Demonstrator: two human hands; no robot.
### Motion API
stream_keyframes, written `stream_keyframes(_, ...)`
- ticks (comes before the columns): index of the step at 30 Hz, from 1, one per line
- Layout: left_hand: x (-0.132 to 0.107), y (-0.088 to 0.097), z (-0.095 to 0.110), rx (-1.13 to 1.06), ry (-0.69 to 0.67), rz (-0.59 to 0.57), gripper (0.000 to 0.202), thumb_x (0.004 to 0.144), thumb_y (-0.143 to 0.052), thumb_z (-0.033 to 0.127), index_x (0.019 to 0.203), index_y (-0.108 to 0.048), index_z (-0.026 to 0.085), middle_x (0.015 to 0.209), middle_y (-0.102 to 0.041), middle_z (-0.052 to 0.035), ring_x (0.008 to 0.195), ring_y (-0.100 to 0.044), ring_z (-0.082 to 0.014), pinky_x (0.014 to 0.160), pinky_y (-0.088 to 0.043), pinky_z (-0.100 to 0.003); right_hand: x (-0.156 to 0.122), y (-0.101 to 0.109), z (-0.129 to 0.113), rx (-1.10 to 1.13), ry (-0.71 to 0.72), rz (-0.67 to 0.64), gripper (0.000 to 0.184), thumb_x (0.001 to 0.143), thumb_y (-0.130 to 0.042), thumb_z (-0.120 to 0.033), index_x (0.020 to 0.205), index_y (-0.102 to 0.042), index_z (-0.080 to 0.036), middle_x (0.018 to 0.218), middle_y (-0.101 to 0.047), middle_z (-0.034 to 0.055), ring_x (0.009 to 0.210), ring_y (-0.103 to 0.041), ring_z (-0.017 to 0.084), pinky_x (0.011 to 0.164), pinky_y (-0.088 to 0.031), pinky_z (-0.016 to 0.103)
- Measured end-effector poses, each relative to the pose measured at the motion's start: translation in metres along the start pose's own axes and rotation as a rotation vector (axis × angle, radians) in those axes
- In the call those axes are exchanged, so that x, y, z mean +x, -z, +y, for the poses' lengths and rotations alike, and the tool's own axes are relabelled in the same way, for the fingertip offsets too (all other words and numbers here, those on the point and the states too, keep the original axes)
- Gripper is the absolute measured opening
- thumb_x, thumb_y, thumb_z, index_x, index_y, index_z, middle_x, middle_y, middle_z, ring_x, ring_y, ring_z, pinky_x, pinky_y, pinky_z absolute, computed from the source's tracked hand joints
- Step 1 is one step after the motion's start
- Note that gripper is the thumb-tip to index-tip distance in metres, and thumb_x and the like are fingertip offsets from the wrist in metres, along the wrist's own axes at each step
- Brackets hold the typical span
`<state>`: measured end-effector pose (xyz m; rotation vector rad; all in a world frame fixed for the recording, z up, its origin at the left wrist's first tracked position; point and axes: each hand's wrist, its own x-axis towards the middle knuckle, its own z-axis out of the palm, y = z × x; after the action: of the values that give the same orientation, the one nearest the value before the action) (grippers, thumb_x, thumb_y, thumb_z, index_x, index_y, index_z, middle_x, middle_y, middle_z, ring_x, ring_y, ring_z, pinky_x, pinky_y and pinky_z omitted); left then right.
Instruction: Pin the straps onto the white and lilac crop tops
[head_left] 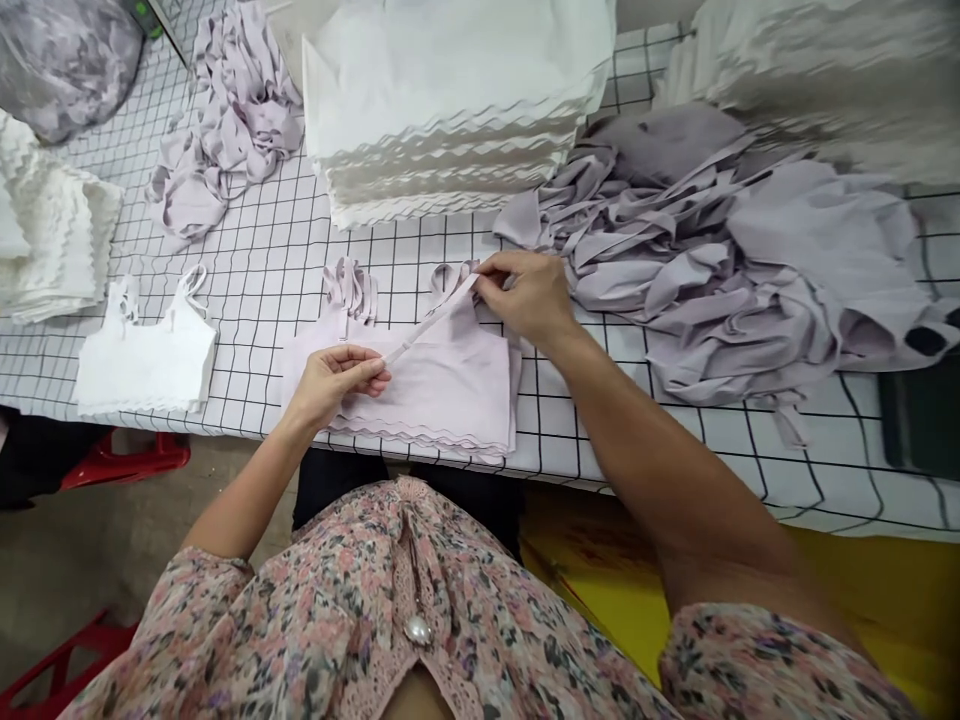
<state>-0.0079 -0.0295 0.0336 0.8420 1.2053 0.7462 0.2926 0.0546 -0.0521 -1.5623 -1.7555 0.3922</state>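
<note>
A small stack of pale lilac camisole tops (442,385) lies at the near edge of the grid-patterned table (285,260). My left hand (334,378) pinches the lower end of a thin lilac strap (429,322). My right hand (525,292) pinches the strap's upper end near the top's shoulder, so the strap runs taut and slanted between both hands. Both hands are closed on it.
A white camisole stack (146,362) lies at the left. A tall stack of white scalloped fabric (450,110) stands behind. Heaps of lilac garments sit at the right (735,260) and back left (225,120). More white stacks (45,240) lie far left. A dark object (919,415) rests at the right edge.
</note>
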Motion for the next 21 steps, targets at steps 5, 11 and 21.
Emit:
stream_keyframes(5,-0.001,-0.014,0.000,-0.044,-0.045,-0.067,0.049,0.067,-0.105,0.045,0.097,-0.083,0.013,0.087,-0.085,-0.0087,0.078,-0.083,-0.0181,0.081,-0.071,-0.032,-0.012,0.043,-0.033,0.087,0.176,-0.156,0.045,0.088,-0.085,-0.048,0.129,-0.080,-0.032,0.136,-0.078,0.0079,0.128,-0.069,0.038,0.116,-0.050,0.066)
stream_keyframes(11,0.007,-0.040,0.014,-0.052,-0.109,-0.107,0.047,0.067,-0.105,0.049,0.084,-0.079,0.014,0.077,-0.080,-0.0036,0.068,-0.076,-0.0130,0.072,-0.068,-0.028,-0.030,0.048,-0.090,0.476,0.298,-0.365,0.019,0.101,-0.075,-0.041,0.113,-0.085,-0.032,0.110,-0.084,0.0044,0.116,-0.073,0.028,0.109,-0.056,0.055)
stream_keyframes(21,0.028,-0.047,0.013,0.125,-0.234,-0.106,0.037,0.084,-0.091,0.051,0.089,-0.078,0.017,0.086,-0.078,-0.0039,0.079,-0.072,-0.0153,0.081,-0.062,-0.034,-0.024,0.039,-0.082,0.559,0.145,-0.283,0.015,0.096,-0.078,-0.040,0.085,-0.081,-0.029,0.082,-0.076,0.0007,0.081,-0.068,0.020,0.077,-0.059,0.042)
